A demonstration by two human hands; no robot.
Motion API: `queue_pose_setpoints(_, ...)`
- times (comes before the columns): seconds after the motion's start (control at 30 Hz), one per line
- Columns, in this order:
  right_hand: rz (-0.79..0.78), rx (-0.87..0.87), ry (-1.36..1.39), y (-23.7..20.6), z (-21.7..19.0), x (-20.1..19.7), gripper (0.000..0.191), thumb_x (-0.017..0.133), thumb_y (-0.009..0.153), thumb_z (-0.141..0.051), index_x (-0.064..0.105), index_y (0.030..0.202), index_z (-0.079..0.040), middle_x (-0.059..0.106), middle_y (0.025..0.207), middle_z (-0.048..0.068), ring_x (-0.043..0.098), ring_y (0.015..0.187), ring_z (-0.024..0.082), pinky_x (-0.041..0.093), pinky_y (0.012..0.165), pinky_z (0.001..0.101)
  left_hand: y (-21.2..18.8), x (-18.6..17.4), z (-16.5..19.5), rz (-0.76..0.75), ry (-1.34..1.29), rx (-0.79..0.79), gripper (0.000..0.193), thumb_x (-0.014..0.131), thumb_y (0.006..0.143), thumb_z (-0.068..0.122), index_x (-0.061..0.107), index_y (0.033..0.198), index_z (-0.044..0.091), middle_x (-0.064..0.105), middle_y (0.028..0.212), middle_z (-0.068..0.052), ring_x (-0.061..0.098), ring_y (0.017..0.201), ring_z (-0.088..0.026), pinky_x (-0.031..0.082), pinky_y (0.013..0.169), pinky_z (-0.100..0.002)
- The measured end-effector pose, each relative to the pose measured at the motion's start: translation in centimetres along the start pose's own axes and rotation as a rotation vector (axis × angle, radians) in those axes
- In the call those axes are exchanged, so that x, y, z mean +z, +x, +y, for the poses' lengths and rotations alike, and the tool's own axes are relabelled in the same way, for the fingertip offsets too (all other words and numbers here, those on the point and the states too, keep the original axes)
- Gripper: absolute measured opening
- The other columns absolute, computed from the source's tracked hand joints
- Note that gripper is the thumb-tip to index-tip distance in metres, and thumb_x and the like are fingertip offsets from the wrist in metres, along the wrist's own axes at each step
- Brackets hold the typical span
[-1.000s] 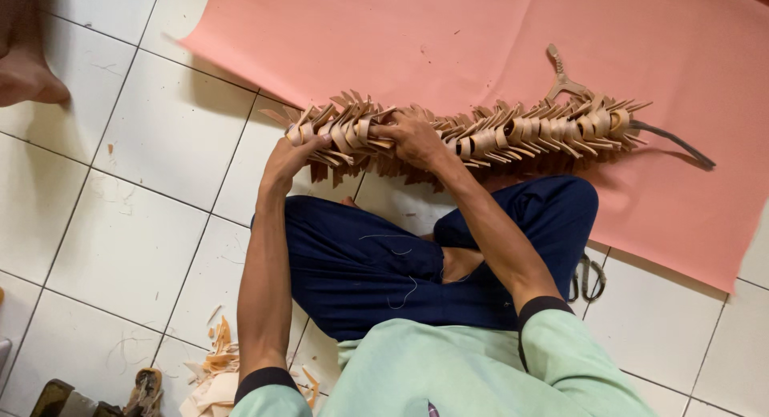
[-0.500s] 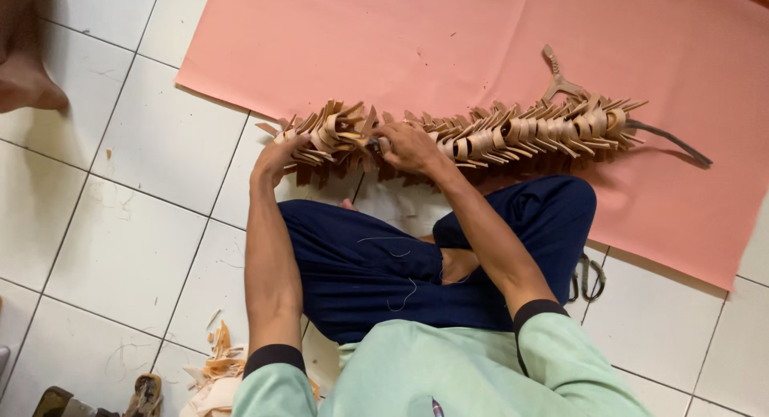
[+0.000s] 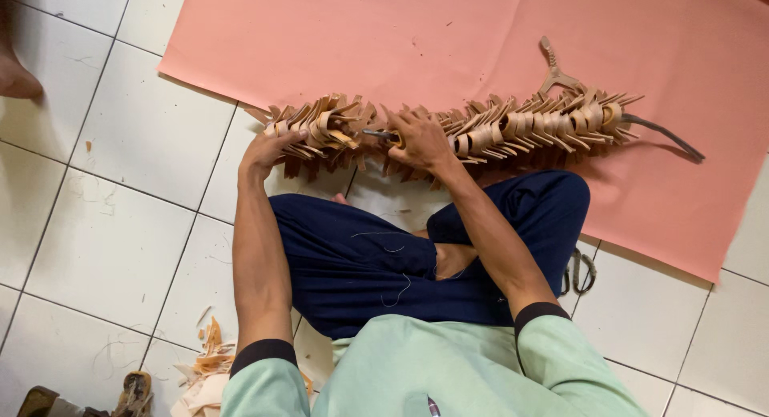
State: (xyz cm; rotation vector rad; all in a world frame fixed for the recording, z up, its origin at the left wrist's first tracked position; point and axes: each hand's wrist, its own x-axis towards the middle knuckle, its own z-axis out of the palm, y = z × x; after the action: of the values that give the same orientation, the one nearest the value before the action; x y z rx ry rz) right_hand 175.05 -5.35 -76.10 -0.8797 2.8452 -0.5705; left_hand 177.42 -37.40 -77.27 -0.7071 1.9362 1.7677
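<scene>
1. The left hand (image 3: 271, 149) gripped the left end of a long bundle of tan strap loops (image 3: 481, 128), fingers curled over the outermost loops. That end lay on the white floor tiles (image 3: 120, 225), just off the lower-left corner of the pink sheet (image 3: 360, 40).
2. The right hand (image 3: 420, 141) rested at the bundle's middle, fingers spread over the loops. Whether the fingertips pinched the thin dark rod (image 3: 376, 133) showing in the gap between the two hands could not be told.
3. The bundle ran along the sheet's near edge, its right end tapering to a dark tail (image 3: 665, 136) lying on the sheet.
4. Risk, in my judgement: the gap at the rod parted the loops into two groups; an uneven pull from either hand could slide loops off the left end and scatter them onto the tiles.
5. Risk: the loops' splayed ends pressed against both hands; a slip could scrape the fingers.
6. Room: the sheet beyond the bundle lay open toward its far edge. The person's crossed legs in dark blue trousers (image 3: 360, 265) closed off the near side.
7. A pair of scissors (image 3: 578, 273) lay on the tiles beside the right knee; leather scraps (image 3: 210, 361) sat by the left elbow. Both stood well apart from the bundle.
</scene>
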Motion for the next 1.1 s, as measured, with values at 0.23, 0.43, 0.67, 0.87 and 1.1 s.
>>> queue_pose_setpoints(0.23, -0.137, 0.033, -0.131, 0.9, -1.5, -0.5, 0.067, 0.073, 0.086, -0.059, 0.058, 0.143, -0.027, 0.062, 0.117, 0.012, 0.055, 0.111, 0.029, 0.044, 0.09, 0.0573, -0.3, -0.3, 0.0, 0.03, -0.069, 0.019, 0.061, 0.084, 0.079, 0.026, 0.061, 0.133, 0.009, 0.073, 0.109, -0.006, 0.071, 0.1, -0.018, 0.057, 0.086, -0.036)
queue_pose_setpoints(0.43, -0.258, 0.137, -0.214, 1.7, -1.1, 0.2, 0.049, 0.073, 0.079, -0.05, 0.073, 0.124, -0.032, 0.064, 0.118, 0.007, 0.055, 0.116, 0.027, 0.042, 0.095, 0.0571, 0.0, -0.6, -0.6, 0.061, -0.13, 0.023, 0.065, 0.085, 0.078, 0.022, 0.058, 0.135, 0.01, 0.072, 0.112, -0.006, 0.07, 0.101, -0.019, 0.057, 0.087, -0.037)
queue_pose_setpoints(0.67, -0.064, 0.1, -0.029, -0.8, 1.4, -0.4, 0.038, 0.073, 0.08, -0.043, 0.078, 0.114, -0.027, 0.068, 0.109, 0.004, 0.058, 0.108, 0.025, 0.043, 0.091, 0.05, 0.6, -0.8, -0.6, 0.011, -0.101, 0.044, 0.06, 0.084, 0.08, 0.023, 0.063, 0.133, 0.004, 0.073, 0.114, -0.008, 0.071, 0.105, -0.02, 0.057, 0.092, -0.038)
queue_pose_setpoints(0.87, 0.11, -0.012, 0.036, -2.2, 2.1, 0.4, 0.037, 0.072, 0.087, -0.041, 0.078, 0.119, -0.024, 0.068, 0.11, 0.003, 0.058, 0.101, 0.025, 0.045, 0.092, 0.0466, 1.1, 2.5, -0.7, -0.041, 0.061, 0.057, 0.059, 0.085, 0.078, 0.024, 0.065, 0.13, 0.005, 0.074, 0.11, -0.008, 0.07, 0.104, -0.021, 0.057, 0.092, -0.038)
queue_pose_setpoints(1.1, 0.26, -0.062, 0.053, -2.1, 1.7, 1.4, 0.038, 0.08, 0.077, -0.04, 0.08, 0.111, -0.022, 0.071, 0.112, 0.002, 0.06, 0.111, 0.023, 0.037, 0.104, 0.0583, -0.1, 5.1, -1.5, -0.235, 0.005, 0.053, 0.062, 0.085, 0.076, 0.033, 0.067, 0.127, 0.001, 0.076, 0.109, -0.009, 0.073, 0.101, -0.021, 0.059, 0.09, -0.034)
